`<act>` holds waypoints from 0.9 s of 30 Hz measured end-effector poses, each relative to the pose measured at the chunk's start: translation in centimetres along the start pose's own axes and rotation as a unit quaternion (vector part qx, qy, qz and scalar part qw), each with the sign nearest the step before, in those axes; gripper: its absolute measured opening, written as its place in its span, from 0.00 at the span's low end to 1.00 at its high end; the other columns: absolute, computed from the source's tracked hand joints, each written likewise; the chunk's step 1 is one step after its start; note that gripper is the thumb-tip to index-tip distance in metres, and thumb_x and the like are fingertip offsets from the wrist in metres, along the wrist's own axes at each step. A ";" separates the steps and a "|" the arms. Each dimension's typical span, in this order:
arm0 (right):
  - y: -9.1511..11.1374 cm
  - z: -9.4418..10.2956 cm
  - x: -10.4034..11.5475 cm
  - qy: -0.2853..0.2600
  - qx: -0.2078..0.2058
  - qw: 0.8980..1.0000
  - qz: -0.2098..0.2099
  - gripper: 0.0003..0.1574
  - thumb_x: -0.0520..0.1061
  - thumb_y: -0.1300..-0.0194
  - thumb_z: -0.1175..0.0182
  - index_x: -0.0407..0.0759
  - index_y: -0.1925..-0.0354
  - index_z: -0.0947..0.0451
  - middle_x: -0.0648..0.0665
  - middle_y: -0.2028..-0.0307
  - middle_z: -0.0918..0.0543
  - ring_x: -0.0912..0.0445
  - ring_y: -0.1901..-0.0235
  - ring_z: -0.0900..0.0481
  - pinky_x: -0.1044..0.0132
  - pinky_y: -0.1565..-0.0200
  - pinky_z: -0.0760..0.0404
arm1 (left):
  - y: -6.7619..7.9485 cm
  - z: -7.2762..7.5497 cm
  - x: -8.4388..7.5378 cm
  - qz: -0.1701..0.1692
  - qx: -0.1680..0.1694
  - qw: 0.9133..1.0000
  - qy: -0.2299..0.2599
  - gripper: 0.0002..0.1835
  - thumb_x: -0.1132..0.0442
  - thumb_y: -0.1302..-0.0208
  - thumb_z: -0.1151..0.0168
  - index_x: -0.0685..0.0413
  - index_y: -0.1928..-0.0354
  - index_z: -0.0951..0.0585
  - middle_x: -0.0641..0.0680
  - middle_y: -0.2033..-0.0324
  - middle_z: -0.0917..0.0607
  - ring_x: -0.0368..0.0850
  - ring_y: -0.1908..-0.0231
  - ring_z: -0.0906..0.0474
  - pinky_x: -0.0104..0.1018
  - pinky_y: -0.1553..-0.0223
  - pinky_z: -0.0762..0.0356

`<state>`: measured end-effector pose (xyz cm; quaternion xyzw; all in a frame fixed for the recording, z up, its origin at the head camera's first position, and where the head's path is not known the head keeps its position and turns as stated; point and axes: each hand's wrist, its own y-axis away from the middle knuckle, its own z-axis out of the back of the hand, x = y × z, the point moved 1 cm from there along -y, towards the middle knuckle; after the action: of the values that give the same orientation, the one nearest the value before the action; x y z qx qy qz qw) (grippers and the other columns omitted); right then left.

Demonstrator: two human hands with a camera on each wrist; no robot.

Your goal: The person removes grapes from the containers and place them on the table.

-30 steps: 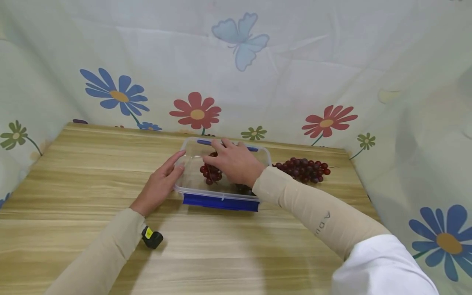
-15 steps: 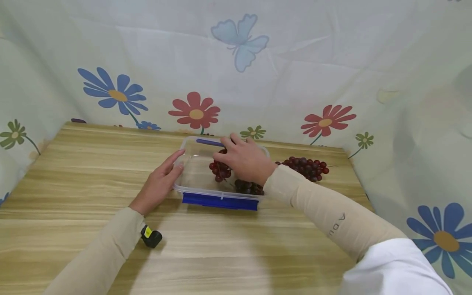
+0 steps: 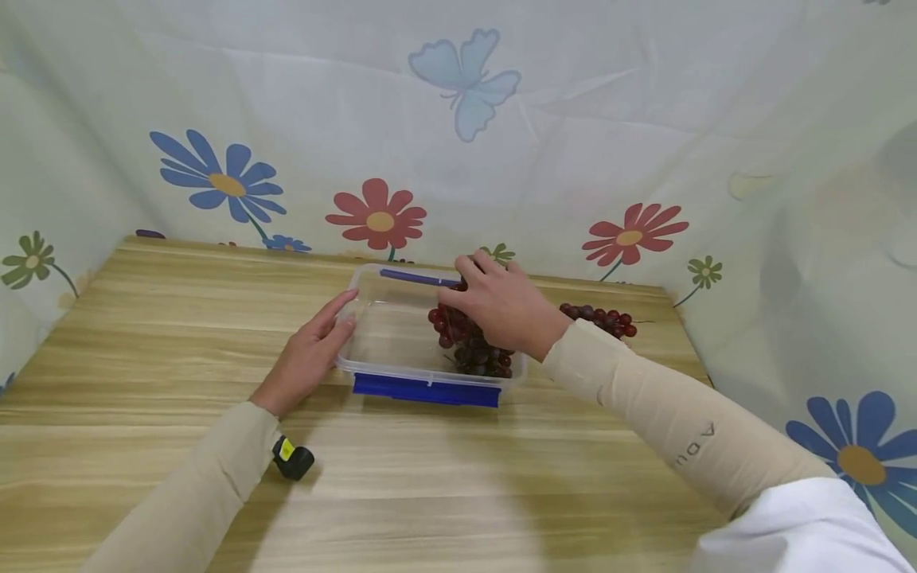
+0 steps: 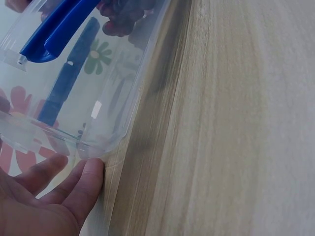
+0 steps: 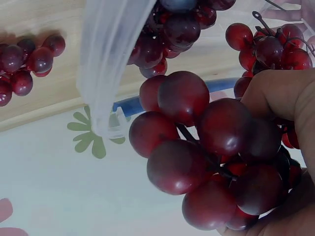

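A clear plastic food container with blue clips stands lidless on the table. At its left end my left hand rests with extended fingers against the wall. My right hand grips a bunch of red grapes over the container's right half; its palm hides part of the bunch. Below, a darker bunch of grapes lies in the front right of the container. Outside the right wall, another bunch of grapes lies on the table, partly covered by my right forearm.
The wood-grain table reaches back to a flower-patterned cloth, which also closes off both sides. Beside my left wrist is a small black device with a yellow label.
My right hand has moved rightward across the container, carrying the red grapes from its middle to its right half. The left hand stays at the left end.
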<state>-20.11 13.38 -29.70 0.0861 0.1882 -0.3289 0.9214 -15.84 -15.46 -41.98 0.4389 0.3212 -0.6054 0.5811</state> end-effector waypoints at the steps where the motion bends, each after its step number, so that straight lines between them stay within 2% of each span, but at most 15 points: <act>1: 0.1 0.0 -0.1 0.000 -0.001 1.000 -0.001 0.30 0.39 0.28 0.39 0.59 0.32 0.29 0.39 0.39 0.26 0.42 0.39 0.28 0.45 0.54 0.13 | 0.0 0.0 0.0 0.001 -0.001 1.000 -0.001 0.33 0.30 0.23 0.57 0.15 0.20 0.46 0.53 0.18 0.42 0.66 0.20 0.42 0.72 0.25 0.42; 8: 1.3 0.1 -0.6 -0.004 -0.002 1.000 -0.009 0.29 0.38 0.30 0.38 0.57 0.35 0.28 0.37 0.37 0.27 0.41 0.39 0.27 0.44 0.54 0.13 | 0.2 0.1 0.1 0.005 -0.001 1.000 -0.003 0.35 0.28 0.25 0.57 0.17 0.19 0.46 0.53 0.18 0.42 0.65 0.20 0.42 0.72 0.25 0.41; 14: 2.1 0.0 -1.2 -0.010 -0.008 1.000 -0.020 0.25 0.38 0.28 0.39 0.56 0.37 0.28 0.38 0.43 0.26 0.43 0.45 0.28 0.47 0.59 0.14 | 0.1 0.0 0.1 0.008 0.000 1.000 -0.002 0.34 0.28 0.24 0.57 0.15 0.20 0.45 0.55 0.18 0.41 0.65 0.21 0.41 0.72 0.25 0.42; 19: 2.7 -0.1 -1.6 -0.012 -0.003 0.999 -0.030 0.30 0.36 0.31 0.36 0.57 0.36 0.28 0.37 0.39 0.27 0.42 0.43 0.29 0.45 0.56 0.13 | 0.2 0.0 0.0 0.009 0.000 1.000 -0.003 0.33 0.28 0.25 0.57 0.11 0.21 0.45 0.54 0.18 0.41 0.65 0.20 0.42 0.72 0.25 0.42; 23: 3.1 -0.1 -1.9 -0.011 -0.007 0.999 -0.032 0.34 0.40 0.36 0.30 0.58 0.35 0.28 0.37 0.38 0.27 0.41 0.40 0.29 0.45 0.57 0.13 | 0.2 -0.1 0.0 0.007 -0.001 1.000 -0.001 0.34 0.27 0.26 0.56 0.13 0.20 0.45 0.54 0.18 0.41 0.65 0.20 0.42 0.72 0.25 0.41; 27: 3.6 0.0 -2.3 -0.012 -0.021 0.999 -0.031 0.33 0.42 0.36 0.29 0.57 0.36 0.26 0.37 0.39 0.26 0.41 0.42 0.28 0.46 0.60 0.14 | 0.1 0.0 0.1 0.006 -0.004 1.000 -0.002 0.34 0.27 0.25 0.56 0.15 0.20 0.45 0.54 0.18 0.42 0.64 0.20 0.42 0.71 0.25 0.40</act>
<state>-19.47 17.44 -28.66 0.0568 0.1862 -0.3548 0.9144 -15.73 -15.49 -42.02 0.4372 0.3198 -0.6014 0.5872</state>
